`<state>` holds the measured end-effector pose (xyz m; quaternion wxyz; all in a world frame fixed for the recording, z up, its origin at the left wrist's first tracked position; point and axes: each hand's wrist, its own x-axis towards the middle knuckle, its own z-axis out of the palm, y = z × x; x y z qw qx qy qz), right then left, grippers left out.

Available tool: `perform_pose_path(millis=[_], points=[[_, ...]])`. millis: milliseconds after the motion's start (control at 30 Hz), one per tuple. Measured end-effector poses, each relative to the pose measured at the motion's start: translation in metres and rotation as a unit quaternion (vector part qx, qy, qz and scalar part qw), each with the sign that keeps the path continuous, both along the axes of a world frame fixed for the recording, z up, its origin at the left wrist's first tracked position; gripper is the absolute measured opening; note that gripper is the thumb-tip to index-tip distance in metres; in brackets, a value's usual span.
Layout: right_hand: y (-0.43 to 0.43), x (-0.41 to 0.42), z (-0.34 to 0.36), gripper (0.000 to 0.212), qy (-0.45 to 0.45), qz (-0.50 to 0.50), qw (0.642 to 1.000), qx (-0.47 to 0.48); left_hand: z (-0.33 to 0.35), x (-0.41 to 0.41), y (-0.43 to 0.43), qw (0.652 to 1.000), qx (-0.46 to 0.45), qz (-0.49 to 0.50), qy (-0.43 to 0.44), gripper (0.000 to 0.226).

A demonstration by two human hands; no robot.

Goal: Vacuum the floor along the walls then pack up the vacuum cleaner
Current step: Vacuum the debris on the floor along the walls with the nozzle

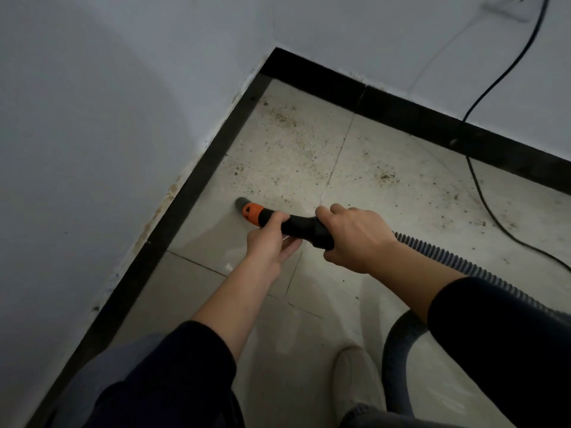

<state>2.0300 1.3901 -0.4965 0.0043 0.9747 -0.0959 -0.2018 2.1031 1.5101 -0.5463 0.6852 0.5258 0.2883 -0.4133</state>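
Where the black skirting board (197,186) meets the tiled floor (278,168) on the left, the grey nozzle (239,204) of the vacuum wand (304,231) sits low, just beside the skirting board; whether it touches the tile is hard to tell; the left hand (268,239) grips the wand behind its orange collar (252,213), fingers curled round it; the right hand (352,236) is wrapped round the rear end, where the ribbed hose (448,257) joins; brown dirt specks (281,117) lie farther along the skirting board, toward the corner; a black power cord (480,194) crosses the skirting board's far stretch.
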Motion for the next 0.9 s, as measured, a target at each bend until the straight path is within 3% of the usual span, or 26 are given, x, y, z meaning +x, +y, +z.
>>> perform_pose_path(millis=[467, 900], points=[[-0.038, -0.051, 0.008, 0.038, 0.013, -0.048, 0.999, -0.01, 0.002, -0.038, -0.041, 0.996, -0.038, -0.083, 0.008, 0.028], [-0.062, -0.089, 0.013, 0.037, 0.013, -0.097, 0.995, -0.036, 0.003, -0.065, -0.073, 0.987, -0.073, -0.137, 0.028, 0.013]])
